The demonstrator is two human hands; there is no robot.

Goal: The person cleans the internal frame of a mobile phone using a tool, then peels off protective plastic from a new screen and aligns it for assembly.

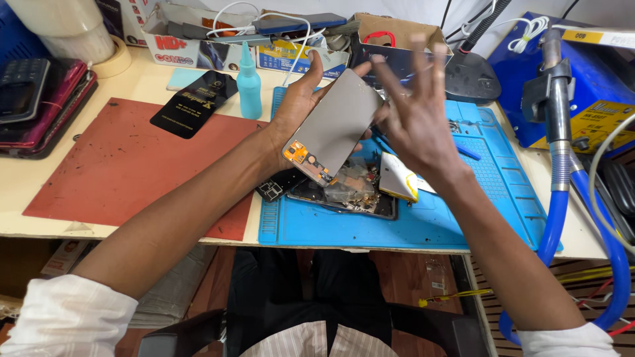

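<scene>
The left hand [301, 106] grips a grey phone panel [337, 125] above the blue mat [463, 218] on the counter [132, 82], long axis running from 7 to 1 o'clock, while the right hand [413, 116], fingers [390, 76] spread loose, touches its 3 o'clock edge.

Packages, labels and a screen panel on my bench

I hold a grey phone screen panel [334, 125], its orange flex tab at the lower end. A flat black packet with gold print [194, 101] lies on the red mat; a white carton with red lettering [192, 46] and a brown box [397, 33] stand behind. A yellow label [605, 119] marks the blue machine.
</scene>
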